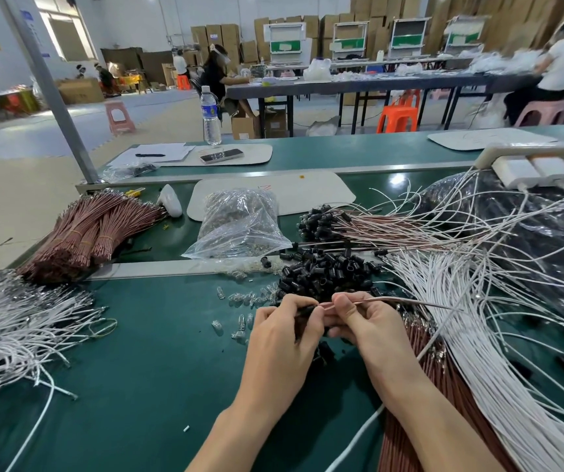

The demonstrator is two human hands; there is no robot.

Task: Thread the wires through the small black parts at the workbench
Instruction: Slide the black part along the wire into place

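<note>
1. Because the wire meets the small black part in the tight gap between my two hands, just above the desk, I judge a miss to be the main risk. If the tip comes in off-line it may bend or fray against the part's rim instead of entering. I cannot tell whether the tip is inside yet.
2. The wire's long free end reaches right over the white wires. It could snag there and tug the tip back out.
3. A loosened pinch could drop the part into the pile of black parts or among the clear bulbs just beside it.
4. On my left hand the fingers are curled tight, pinching the black part so that only a sliver of it shows.
5. On my right hand the thumb and forefinger are closed narrowly on the wire near its tip, and the other fingers are tucked under.
</note>
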